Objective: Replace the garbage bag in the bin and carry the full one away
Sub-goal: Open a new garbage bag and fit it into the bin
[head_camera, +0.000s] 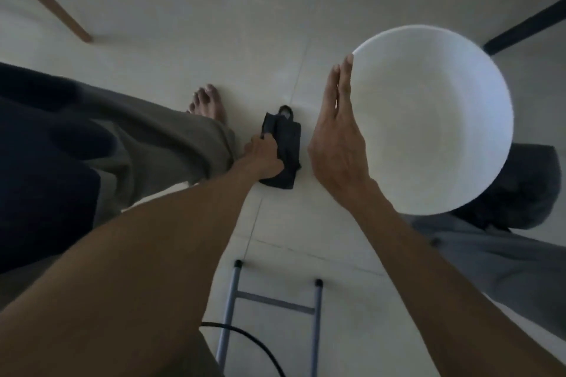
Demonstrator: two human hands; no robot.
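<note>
Right hand (337, 144) is nearest, fingers straight and together, flat against the rim of the white bin (435, 119), likely steadying it so it stays put for lining. Bin looks empty inside. Behind it on the floor (183, 24) sits a dark full bag (526, 187), touching the bin's right side. Further down, left hand (263, 156) curls onto the folded black bag (284, 147) lying on the floor beside a bare foot (208, 101); fingers clamp its left edge, bag mostly beyond the fingertips.
</note>
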